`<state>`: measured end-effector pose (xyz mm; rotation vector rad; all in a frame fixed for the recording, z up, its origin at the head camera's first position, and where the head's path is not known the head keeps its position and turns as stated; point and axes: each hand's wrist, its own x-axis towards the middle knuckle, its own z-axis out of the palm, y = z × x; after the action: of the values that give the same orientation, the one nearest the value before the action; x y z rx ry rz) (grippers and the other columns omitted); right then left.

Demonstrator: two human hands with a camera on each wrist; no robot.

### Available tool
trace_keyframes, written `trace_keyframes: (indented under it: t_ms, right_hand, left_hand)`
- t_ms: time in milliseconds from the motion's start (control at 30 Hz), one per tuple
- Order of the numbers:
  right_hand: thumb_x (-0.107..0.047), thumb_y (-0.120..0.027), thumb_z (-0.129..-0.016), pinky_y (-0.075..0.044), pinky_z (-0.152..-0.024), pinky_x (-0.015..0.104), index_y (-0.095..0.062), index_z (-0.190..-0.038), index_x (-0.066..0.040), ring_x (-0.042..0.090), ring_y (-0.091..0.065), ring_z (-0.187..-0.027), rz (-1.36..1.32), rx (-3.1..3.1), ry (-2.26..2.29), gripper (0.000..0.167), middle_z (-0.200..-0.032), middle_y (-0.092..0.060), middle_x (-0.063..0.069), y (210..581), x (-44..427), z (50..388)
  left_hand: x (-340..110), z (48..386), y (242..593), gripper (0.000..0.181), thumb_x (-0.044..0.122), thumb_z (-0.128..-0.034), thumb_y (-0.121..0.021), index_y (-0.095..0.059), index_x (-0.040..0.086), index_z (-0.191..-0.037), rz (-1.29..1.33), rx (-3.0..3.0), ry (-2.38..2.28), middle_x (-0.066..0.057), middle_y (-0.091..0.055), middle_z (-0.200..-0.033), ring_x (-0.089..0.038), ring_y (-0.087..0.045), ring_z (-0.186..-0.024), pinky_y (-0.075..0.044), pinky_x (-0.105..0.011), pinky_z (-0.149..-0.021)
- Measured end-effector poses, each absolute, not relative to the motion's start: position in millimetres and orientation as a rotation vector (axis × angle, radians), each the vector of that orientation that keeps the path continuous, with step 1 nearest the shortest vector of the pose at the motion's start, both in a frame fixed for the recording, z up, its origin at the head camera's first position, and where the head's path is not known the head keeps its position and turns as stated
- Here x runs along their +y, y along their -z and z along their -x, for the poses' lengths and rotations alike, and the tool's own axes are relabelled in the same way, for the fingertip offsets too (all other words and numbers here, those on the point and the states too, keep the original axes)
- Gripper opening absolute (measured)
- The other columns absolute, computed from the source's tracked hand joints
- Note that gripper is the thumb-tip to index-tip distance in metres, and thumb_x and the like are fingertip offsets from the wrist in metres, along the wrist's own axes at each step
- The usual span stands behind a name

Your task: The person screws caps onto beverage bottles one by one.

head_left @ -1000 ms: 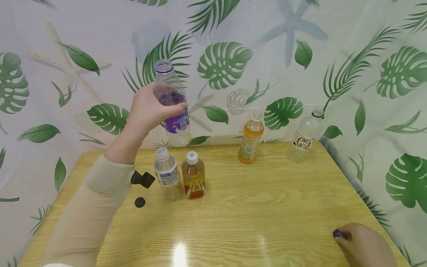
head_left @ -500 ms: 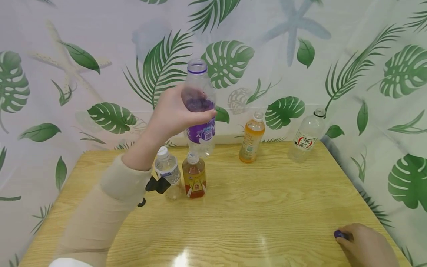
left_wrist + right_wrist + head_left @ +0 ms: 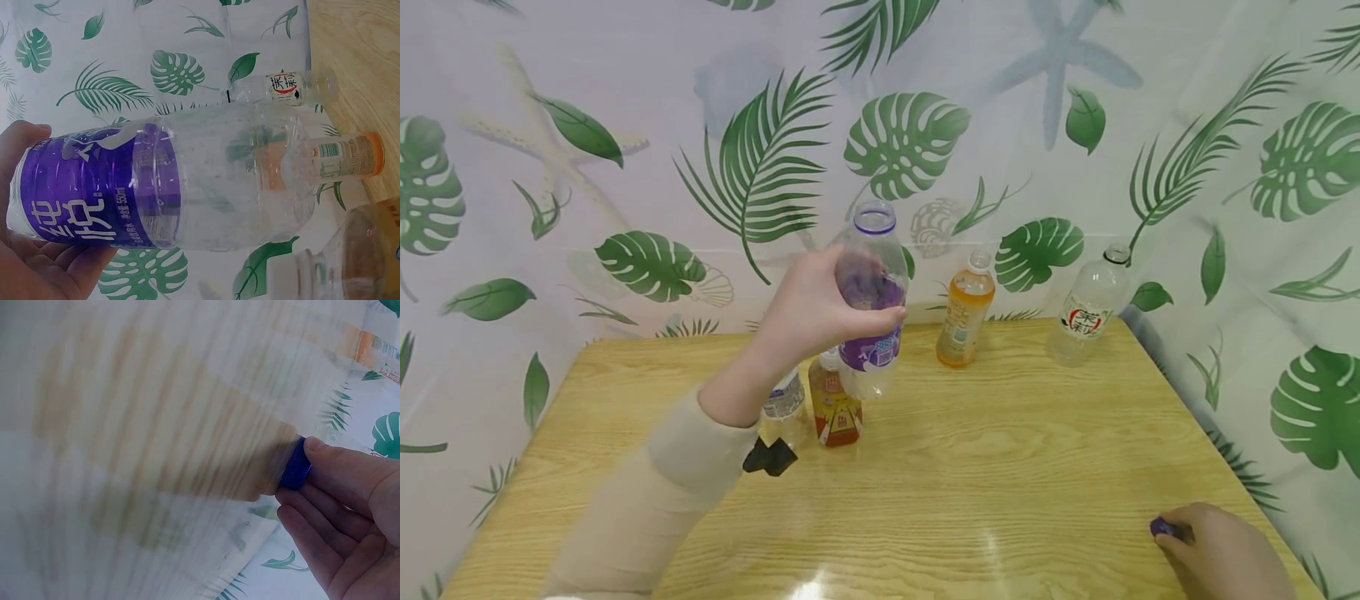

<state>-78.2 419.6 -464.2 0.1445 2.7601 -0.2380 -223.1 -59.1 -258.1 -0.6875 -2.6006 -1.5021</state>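
Observation:
My left hand (image 3: 816, 304) grips an uncapped clear bottle with a purple label (image 3: 874, 346), its thumb and fingers round the label. The bottle stands nearly upright in the air, with its base in front of an amber drink bottle (image 3: 837, 414) with a yellow and red label. Behind the left wrist a clear bottle (image 3: 786, 412) is partly hidden. At the table's right front, my right hand (image 3: 1221, 546) pinches a small purple bottle cap (image 3: 1162, 527). In the right wrist view the cap (image 3: 295, 464) looks blue, held between thumb and fingers against the tabletop.
An orange drink bottle (image 3: 966, 315) stands near the back edge of the wooden table (image 3: 1000, 467). To its right is a clear bottle (image 3: 1086, 312) with a black ring at its neck. A leaf-patterned cloth (image 3: 962, 50) hangs behind the table.
My left hand has carried the purple-labelled bottle to the right, then lowered it in front of the back edge. A black disc on the table is now hidden. The right hand stays in place.

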Motion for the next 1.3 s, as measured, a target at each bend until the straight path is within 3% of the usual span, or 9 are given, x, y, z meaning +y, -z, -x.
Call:
trace_keyframes:
  t_ms: [400,633,1300]
  right_hand:
    - [-0.027,-0.087,-0.087,-0.061,-0.079,0.056,-0.078,-0.109,0.006,0.042,-0.075,-0.092,-0.163,2.772,0.236,0.041,-0.102,-0.079,0.023,464.1,418.0,78.0]
    - [-0.024,-0.087,-0.087,-0.062,-0.078,0.055,-0.078,-0.108,0.007,0.040,-0.076,-0.089,-0.133,2.775,0.238,0.038,-0.099,-0.079,0.021,464.2,417.6,77.8]
    - [-0.026,-0.086,-0.088,-0.061,-0.078,0.055,-0.078,-0.110,0.006,0.039,-0.076,-0.090,-0.127,2.749,0.233,0.040,-0.100,-0.080,0.020,467.4,422.0,80.1]
  left_hand:
    - [-47.4,215.0,288.7,0.048,0.023,-0.0802,-0.091,-0.070,0.008,-0.120,0.700,-2.672,1.550,-0.010,-0.077,-0.110,-0.025,-0.076,-0.097,-0.065,-0.036,-0.081]
    - [-43.8,207.4,313.7,0.049,0.027,-0.0795,-0.091,-0.068,0.010,-0.120,0.688,-2.707,1.538,-0.008,-0.077,-0.109,-0.022,-0.075,-0.095,-0.065,-0.033,-0.078]
    - [-40.2,195.0,387.1,0.052,0.021,-0.0794,-0.093,-0.069,0.011,-0.125,0.739,-2.736,1.658,-0.008,-0.080,-0.112,-0.023,-0.077,-0.102,-0.063,-0.030,-0.087]
